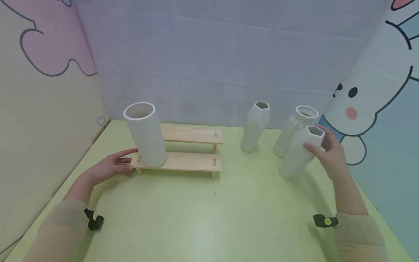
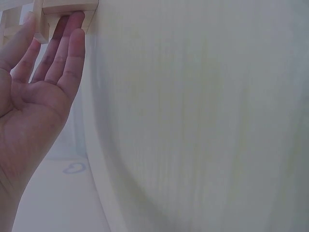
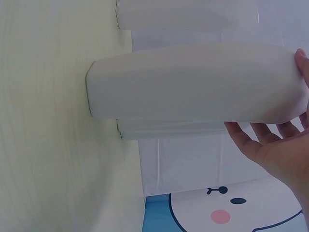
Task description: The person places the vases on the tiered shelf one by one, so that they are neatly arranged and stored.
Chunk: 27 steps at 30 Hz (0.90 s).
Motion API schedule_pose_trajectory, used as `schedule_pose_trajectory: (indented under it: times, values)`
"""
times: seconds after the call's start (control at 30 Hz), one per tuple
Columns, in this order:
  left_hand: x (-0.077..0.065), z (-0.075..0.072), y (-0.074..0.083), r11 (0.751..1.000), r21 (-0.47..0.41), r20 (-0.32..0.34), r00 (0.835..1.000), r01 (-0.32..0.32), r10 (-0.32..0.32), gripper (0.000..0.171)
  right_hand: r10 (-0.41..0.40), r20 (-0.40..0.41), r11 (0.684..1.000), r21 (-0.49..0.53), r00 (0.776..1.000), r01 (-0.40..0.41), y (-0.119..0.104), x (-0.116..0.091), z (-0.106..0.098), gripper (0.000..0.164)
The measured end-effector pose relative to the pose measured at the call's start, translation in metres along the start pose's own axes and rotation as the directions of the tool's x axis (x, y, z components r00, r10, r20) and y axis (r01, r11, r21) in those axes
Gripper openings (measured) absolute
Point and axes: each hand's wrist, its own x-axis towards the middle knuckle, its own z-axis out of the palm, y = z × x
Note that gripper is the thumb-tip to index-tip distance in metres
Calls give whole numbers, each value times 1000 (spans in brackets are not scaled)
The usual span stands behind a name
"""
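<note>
At the right, my right hand (image 1: 331, 154) grips a white faceted vase (image 1: 299, 153) near its top, thumb on the near side and fingers at the right. In the right wrist view this vase (image 3: 188, 87) overlaps a white vase with a scalloped rim (image 1: 288, 133) behind it. My left hand (image 1: 109, 167) holds the left end of a two-step wooden stand (image 1: 193, 162); in the left wrist view its fingers (image 2: 63, 63) reach under the wood. On the lower step's left end stands a tall white ribbed cylindrical vase (image 1: 147, 138).
Another white faceted vase (image 1: 255, 127) stands between the stand and the right-hand vases. The pale green table (image 1: 203, 218) meets a whitish backdrop (image 1: 196, 72) at the back. Cartoon-printed walls (image 1: 389, 138) border both sides.
</note>
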Motion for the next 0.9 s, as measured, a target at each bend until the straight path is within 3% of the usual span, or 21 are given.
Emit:
schedule_pose_trajectory:
  times: [0.47, 0.9]
  values:
    - [1, 0, 0, 1000, -6, 0, 1000, -8, 8, 71, 8, -35, 999, -35, 999, -9, -4, -2, 2, 67]
    - [1, -1, -1, 1000, 22, -11, 1000, 10, -9, 72, 70, -41, 997, 41, 997, -68, -15, -5, 5, 71]
